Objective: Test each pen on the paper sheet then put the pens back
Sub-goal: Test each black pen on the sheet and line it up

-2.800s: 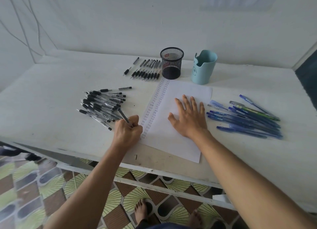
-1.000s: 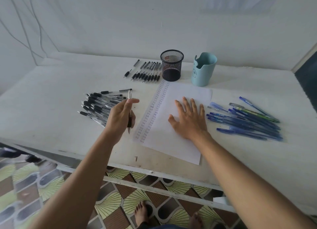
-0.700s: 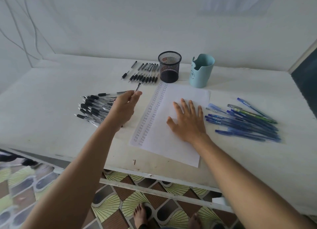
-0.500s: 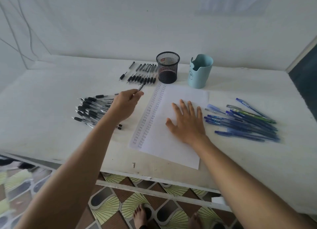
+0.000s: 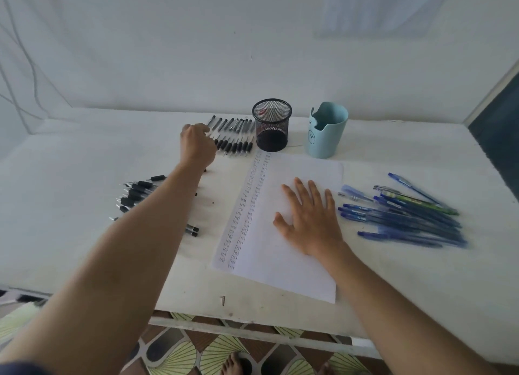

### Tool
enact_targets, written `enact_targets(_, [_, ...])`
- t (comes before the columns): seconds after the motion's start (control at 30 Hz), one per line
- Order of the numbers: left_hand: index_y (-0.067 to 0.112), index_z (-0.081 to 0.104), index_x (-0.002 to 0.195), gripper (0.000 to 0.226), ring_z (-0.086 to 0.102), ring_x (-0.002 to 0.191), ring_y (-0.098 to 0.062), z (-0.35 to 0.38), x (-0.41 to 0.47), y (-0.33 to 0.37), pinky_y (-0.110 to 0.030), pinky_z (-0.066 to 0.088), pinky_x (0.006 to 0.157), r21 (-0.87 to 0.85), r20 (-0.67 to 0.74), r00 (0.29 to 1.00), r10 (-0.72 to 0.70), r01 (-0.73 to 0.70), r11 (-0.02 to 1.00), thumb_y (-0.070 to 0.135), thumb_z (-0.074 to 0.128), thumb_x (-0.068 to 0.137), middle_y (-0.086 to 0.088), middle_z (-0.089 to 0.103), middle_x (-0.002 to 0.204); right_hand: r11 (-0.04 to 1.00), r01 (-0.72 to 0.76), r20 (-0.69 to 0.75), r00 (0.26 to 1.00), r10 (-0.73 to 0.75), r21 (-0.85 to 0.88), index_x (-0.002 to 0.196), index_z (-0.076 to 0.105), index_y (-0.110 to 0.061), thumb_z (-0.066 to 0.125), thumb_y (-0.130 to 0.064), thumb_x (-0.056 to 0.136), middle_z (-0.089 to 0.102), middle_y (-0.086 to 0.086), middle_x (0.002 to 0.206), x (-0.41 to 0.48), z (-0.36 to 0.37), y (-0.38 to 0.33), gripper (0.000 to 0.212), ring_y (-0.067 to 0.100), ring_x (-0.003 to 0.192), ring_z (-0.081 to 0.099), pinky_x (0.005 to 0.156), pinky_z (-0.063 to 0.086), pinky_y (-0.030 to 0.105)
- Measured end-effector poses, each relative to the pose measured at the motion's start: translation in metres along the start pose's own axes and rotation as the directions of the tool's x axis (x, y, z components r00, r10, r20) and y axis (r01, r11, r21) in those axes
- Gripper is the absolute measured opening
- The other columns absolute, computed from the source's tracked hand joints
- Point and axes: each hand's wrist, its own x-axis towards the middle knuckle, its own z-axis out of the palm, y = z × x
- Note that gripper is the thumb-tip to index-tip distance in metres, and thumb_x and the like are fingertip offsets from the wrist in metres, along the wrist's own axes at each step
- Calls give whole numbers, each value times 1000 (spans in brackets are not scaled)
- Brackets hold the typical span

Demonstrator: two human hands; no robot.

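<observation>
Currently, the right hand (image 5: 311, 220) is laid flat on the paper sheet (image 5: 280, 262), palm down, with its fingers straight and slightly spread and nothing held in them. The sheet is set at a slant on the white tabletop (image 5: 70, 178), near its front edge, and two narrow columns of small written marks (image 5: 244, 211) can be seen along its left side. The left hand (image 5: 198, 145) is stretched out over the far part of the tabletop, at the left end of a row of black pens (image 5: 233, 138) laid side by side just left of a black mesh cup (image 5: 271, 126). Its fingers are curled towards that row. Whether a pen is pinched between them cannot be told, as the back of the hand hides them. A pale blue cup (image 5: 327, 130) is stood upright just right of the mesh cup, beyond the far edge of the sheet. A loose pile of black pens (image 5: 137, 192) is spread on the tabletop left of the sheet and is partly covered by the left forearm. A heap of blue pens (image 5: 404, 217) is laid to the right of the sheet, close beside the right hand, with one green pen (image 5: 421, 203) among them. Below the front edge of the tabletop, a patterned tiled floor (image 5: 179, 355) and bare toes (image 5: 231, 366) are visible.
</observation>
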Motion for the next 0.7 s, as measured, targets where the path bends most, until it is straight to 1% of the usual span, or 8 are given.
enact_targets(0.07, [2,62,118,40,49,118,-29,7,10,-3,-23,35,85,1,-36,999,-27,27,1000,-12,43,87,-18,53,129,1000,4,-6,1000,-4,-1,159,3,-32,-7,-68,76,-6,-1,168,1,1,0,91,26,154,-8,122,-7,53])
enact_targets(0.13, [2,64,112,38,54,110,-29,11,18,-8,-26,37,80,24,-47,998,-31,32,999,-16,44,85,-19,57,122,1000,8,-7,1000,-8,-1,159,3,-31,-6,-67,76,-5,0,168,1,0,0,91,26,154,-8,122,-7,53])
enact_targets(0.27, [7,68,113,31,60,106,-32,13,24,-13,-34,50,83,51,-29,999,-42,43,998,-7,50,91,-17,65,116,1000,8,-17,1000,-8,4,159,4,-31,-5,-67,77,-5,0,168,1,1,0,90,26,154,-7,122,-7,53])
enact_targets(0.43, [10,72,110,29,63,104,-31,9,17,-13,-34,51,83,25,-20,1000,8,-7,1000,3,50,93,-13,71,110,1000,2,-16,1000,-2,2,159,3,-32,-5,-68,78,-6,-1,168,1,2,0,89,25,154,-8,122,-8,52])
enact_targets(0.5, [15,72,101,28,63,99,-30,3,11,-12,-34,51,81,28,-27,999,27,-27,999,4,49,88,-9,72,103,1000,-3,-17,1000,3,9,159,5,-32,-3,-67,79,-5,-1,168,1,2,0,88,25,154,-8,122,-8,52])
enact_targets(0.6, [21,67,88,22,59,92,-30,-7,-2,-14,-39,48,85,154,48,998,43,-50,987,12,47,85,-6,69,91,1000,-11,-10,1000,11,17,159,5,-32,-2,-67,78,-5,-1,168,1,3,-1,89,24,154,-9,121,-10,51])
enact_targets(0.63, [20,68,91,22,57,95,-30,-9,-7,-17,-41,43,89,215,91,995,43,-61,975,15,47,85,-5,67,92,1000,-11,-7,1000,11,20,159,5,-32,-1,-67,78,-5,-1,168,1,2,-1,89,24,154,-9,121,-11,51])
enact_targets(0.7, [17,68,104,27,53,106,-30,-13,-17,-23,-44,37,94,353,160,987,30,-86,932,16,51,82,-6,65,105,1000,-9,-5,1000,9,19,159,5,-32,-1,-67,78,-6,-1,168,1,2,-1,89,25,154,-10,121,-11,52])
